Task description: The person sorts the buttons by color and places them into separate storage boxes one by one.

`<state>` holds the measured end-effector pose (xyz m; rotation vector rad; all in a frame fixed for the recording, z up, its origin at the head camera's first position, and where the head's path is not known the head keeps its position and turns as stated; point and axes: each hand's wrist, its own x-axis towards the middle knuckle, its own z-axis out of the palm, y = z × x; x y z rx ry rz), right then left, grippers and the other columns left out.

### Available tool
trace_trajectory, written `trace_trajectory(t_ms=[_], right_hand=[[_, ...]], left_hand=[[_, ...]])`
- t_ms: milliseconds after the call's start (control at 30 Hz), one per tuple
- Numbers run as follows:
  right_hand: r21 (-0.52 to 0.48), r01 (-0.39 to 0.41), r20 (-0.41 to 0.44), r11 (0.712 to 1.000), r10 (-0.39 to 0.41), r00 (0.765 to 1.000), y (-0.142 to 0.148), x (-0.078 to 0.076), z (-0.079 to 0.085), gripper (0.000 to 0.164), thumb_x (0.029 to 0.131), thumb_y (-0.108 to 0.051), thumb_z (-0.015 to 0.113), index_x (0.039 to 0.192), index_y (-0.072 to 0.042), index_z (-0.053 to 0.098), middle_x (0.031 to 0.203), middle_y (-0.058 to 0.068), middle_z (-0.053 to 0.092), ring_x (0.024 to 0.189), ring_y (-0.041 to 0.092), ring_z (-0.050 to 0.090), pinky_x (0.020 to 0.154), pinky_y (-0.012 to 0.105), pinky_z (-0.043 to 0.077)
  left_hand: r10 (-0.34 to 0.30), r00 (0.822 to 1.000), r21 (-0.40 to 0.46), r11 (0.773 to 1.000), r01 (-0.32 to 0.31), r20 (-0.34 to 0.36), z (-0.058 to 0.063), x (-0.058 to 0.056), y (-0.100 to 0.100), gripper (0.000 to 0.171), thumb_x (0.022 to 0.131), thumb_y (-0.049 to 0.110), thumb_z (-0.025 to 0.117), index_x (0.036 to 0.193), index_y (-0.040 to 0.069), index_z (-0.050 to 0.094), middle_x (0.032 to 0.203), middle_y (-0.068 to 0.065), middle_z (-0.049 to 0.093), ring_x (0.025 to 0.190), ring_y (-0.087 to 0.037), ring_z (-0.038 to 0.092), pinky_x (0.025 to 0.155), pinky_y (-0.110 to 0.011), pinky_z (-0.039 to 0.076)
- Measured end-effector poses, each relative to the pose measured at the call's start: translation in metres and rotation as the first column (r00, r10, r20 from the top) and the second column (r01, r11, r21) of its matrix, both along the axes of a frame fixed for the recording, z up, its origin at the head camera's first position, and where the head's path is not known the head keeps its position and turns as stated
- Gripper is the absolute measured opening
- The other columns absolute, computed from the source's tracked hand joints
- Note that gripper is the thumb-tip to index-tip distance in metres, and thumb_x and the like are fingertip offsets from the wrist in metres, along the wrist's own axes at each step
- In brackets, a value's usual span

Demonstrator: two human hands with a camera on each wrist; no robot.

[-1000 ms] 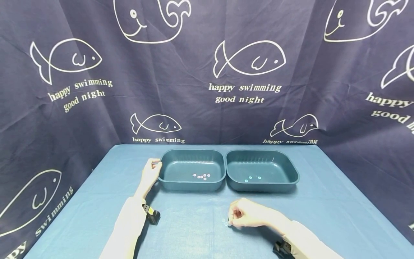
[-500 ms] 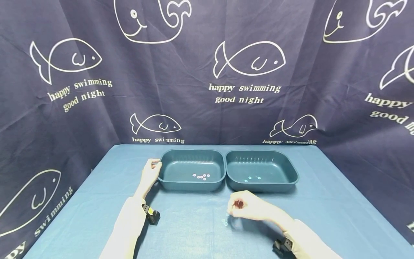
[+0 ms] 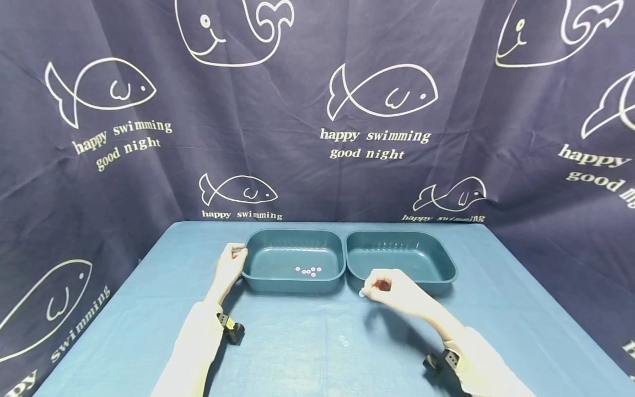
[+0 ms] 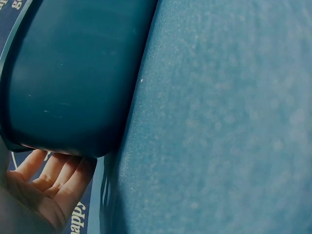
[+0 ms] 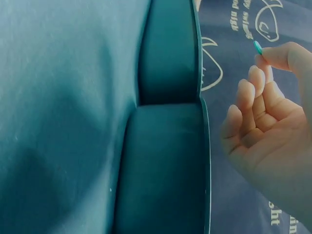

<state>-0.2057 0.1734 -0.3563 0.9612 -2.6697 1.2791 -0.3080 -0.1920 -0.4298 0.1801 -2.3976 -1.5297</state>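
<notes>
My right hand [image 3: 394, 289] pinches a small teal button [image 5: 257, 47] between thumb and index finger. It is raised over the front edge of the right teal bin [image 3: 436, 270]; the other fingers are loosely bent. At the outer end of the left teal bin [image 3: 292, 285], my left hand [image 3: 230, 267] holds the rim. In the left wrist view its fingers [image 4: 73, 183] lie against the bin's end wall; the thumb is mostly out of that view. Several pink buttons [image 3: 308, 271] lie inside the left bin. The right hand hides part of the right bin's floor.
Two pale teal buttons [image 3: 344, 341] lie on the blue tablecloth [image 3: 288, 342] in front of the bins. The bins stand side by side near the table's back edge. A dark curtain [image 3: 307, 110] with fish drawings hangs behind and at both sides.
My right hand has lifted a button off the tablecloth and moved forward and right to the right bin's front edge. The left hand has stayed at the left bin.
</notes>
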Motion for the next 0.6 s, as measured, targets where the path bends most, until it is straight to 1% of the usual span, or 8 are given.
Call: trace_trajectory(t_ms=[33, 133, 200, 300, 367, 467, 600], right_hand=[[-0.001, 0.013, 0.008, 1.000, -0.013, 1.000, 0.001, -0.001, 0.001, 0.005, 0.079, -0.010, 0.061, 0.077, -0.006, 0.061, 0.068, -0.002, 0.060, 0.061, -0.001, 0.049, 0.057, 0.021, 0.042], [-0.006, 0.040, -0.006, 0.999, -0.040, 0.999, 0.006, -0.007, -0.001, 0.005, 0.079, -0.012, 0.061, 0.077, -0.007, 0.061, 0.067, -0.004, 0.058, 0.058, -0.002, 0.047, 0.054, 0.021, 0.041], [-0.015, 0.058, -0.021, 0.998, -0.059, 0.998, 0.011, -0.014, -0.006, 0.004, 0.079, -0.012, 0.061, 0.078, -0.008, 0.062, 0.066, -0.002, 0.058, 0.057, -0.001, 0.046, 0.053, 0.021, 0.040], [-0.010, 0.107, -0.038, 0.994, -0.107, 0.994, 0.020, -0.025, -0.015, 0.004, 0.079, -0.016, 0.062, 0.079, -0.013, 0.063, 0.066, 0.000, 0.058, 0.058, -0.001, 0.046, 0.054, 0.020, 0.040], [0.000, 0.156, -0.041, 0.988, -0.156, 0.987, 0.025, -0.033, -0.020, 0.005, 0.079, -0.021, 0.062, 0.080, -0.016, 0.064, 0.067, 0.000, 0.059, 0.059, 0.000, 0.047, 0.056, 0.020, 0.040], [0.023, 0.225, -0.058, 0.974, -0.223, 0.973, 0.031, -0.040, -0.022, 0.006, 0.079, -0.027, 0.062, 0.079, -0.021, 0.063, 0.067, -0.003, 0.060, 0.060, 0.000, 0.048, 0.057, 0.019, 0.039], [0.035, 0.285, -0.082, 0.958, -0.282, 0.956, 0.037, -0.046, -0.022, 0.008, 0.078, -0.028, 0.062, 0.078, -0.020, 0.064, 0.068, -0.004, 0.061, 0.060, 0.001, 0.048, 0.057, 0.019, 0.039]], left_hand=[[0.000, 1.000, 0.000, 1.000, 0.000, -0.001, 0.000, 0.000, 0.000, 0.029, 0.085, 0.019, 0.048, 0.111, 0.006, 0.050, 0.101, -0.021, 0.061, 0.091, -0.027, 0.058, 0.066, -0.021, 0.042], [0.000, 1.000, 0.005, 1.000, 0.000, 0.002, 0.000, 0.000, 0.000, 0.029, 0.086, 0.020, 0.048, 0.111, 0.006, 0.050, 0.101, -0.021, 0.061, 0.091, -0.026, 0.058, 0.065, -0.021, 0.042], [0.000, 1.000, 0.005, 1.000, 0.000, 0.008, -0.001, 0.000, 0.000, 0.030, 0.086, 0.020, 0.048, 0.112, 0.006, 0.050, 0.101, -0.021, 0.061, 0.090, -0.025, 0.057, 0.064, -0.021, 0.042], [-0.001, 1.000, 0.008, 1.000, 0.001, 0.015, -0.001, -0.001, 0.000, 0.030, 0.086, 0.021, 0.048, 0.112, 0.007, 0.050, 0.101, -0.021, 0.061, 0.088, -0.025, 0.057, 0.063, -0.021, 0.042], [-0.001, 1.000, 0.005, 1.000, 0.001, 0.018, -0.001, -0.001, 0.000, 0.030, 0.086, 0.021, 0.048, 0.112, 0.007, 0.050, 0.101, -0.021, 0.061, 0.088, -0.025, 0.057, 0.064, -0.021, 0.042], [0.002, 1.000, 0.006, 1.000, -0.002, 0.024, -0.001, -0.001, 0.000, 0.030, 0.086, 0.021, 0.048, 0.112, 0.007, 0.050, 0.102, -0.020, 0.061, 0.090, -0.025, 0.057, 0.067, -0.022, 0.042], [0.004, 1.000, -0.005, 1.000, -0.004, 0.029, 0.000, -0.001, 0.001, 0.030, 0.086, 0.021, 0.048, 0.113, 0.007, 0.050, 0.102, -0.020, 0.061, 0.090, -0.025, 0.058, 0.069, -0.023, 0.041]])
